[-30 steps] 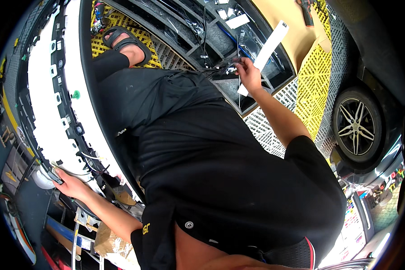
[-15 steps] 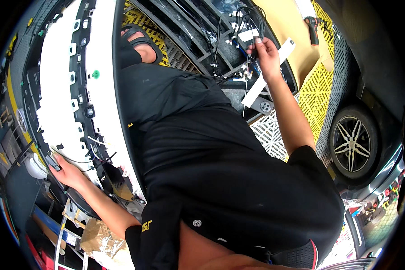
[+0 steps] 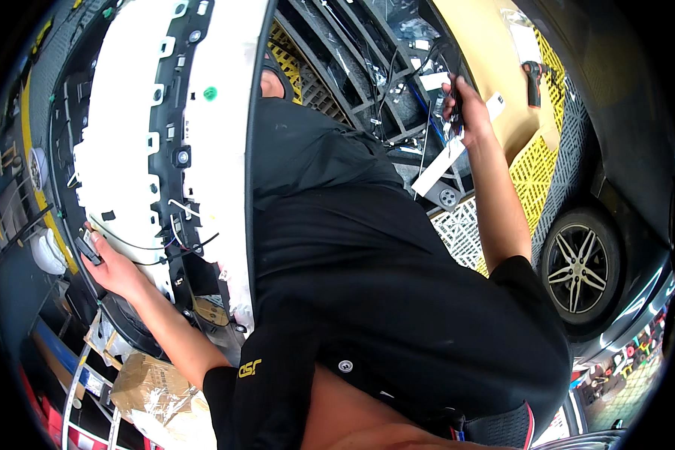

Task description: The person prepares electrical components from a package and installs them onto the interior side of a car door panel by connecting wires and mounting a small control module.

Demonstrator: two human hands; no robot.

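**Both hands full, a wide reach apart**

The left hand (image 3: pixel 112 268) has its thumb and fingers clamped on a small dark part (image 3: pixel 90 247) at the outer edge of the white panel (image 3: pixel 120 150). A thin black wire (image 3: pixel 131 246) runs over the panel just beyond those fingertips; whether it joins the part cannot be told. The right hand (image 3: pixel 472 112) is curled round what looks like a dark cable bundle (image 3: pixel 457 111), above the foam tray (image 3: pixel 397 124); how tightly its fingers close is partly hidden.

To do this well, I would pinch the small part by its body, so nothing drags on the wire beside the left fingers. On the right, lifting the bundle slowly and clear of the loose leads below the fingers should avoid snags. With the arms spread this wide, a steady left hand matters most.

As for writing, yellow letters (image 3: pixel 250 368) mark the black shirt between the arms. The white strip (image 3: pixel 438 169) below the right fingers has dark marks near its far end, too small to read. Print on the cardboard box (image 3: pixel 146 382), below the left fingers, is blurred.
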